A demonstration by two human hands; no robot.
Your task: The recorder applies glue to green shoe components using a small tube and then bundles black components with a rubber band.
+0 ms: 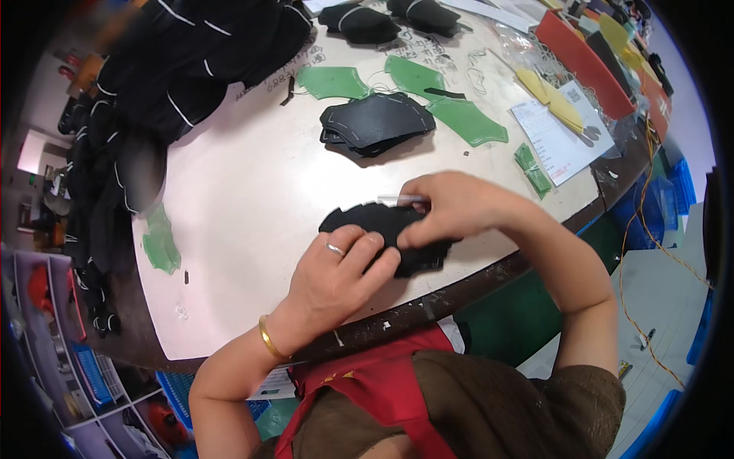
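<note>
Near the table's front edge lies a stack of black cut pieces (386,218) with jagged edges. My left hand (332,268) is on its left side, fingers bent and pressed together on the top piece; their undersides are hidden. My right hand (459,203) is over the stack's right side, closed around a slim silver pen-like tool (399,199) that points left. The thumb of that hand rests on the black material. Just beyond sits another pile of black pieces (376,121), with pale dashed lines along the top one's edges.
Green templates (468,122) surround the far pile. A printed sheet (552,138) with yellow pieces (562,107) lies at right, by a red bin (585,61). Black garments with white piping (202,53) heap up at far left. Tied black bundles (359,23) lie at the back.
</note>
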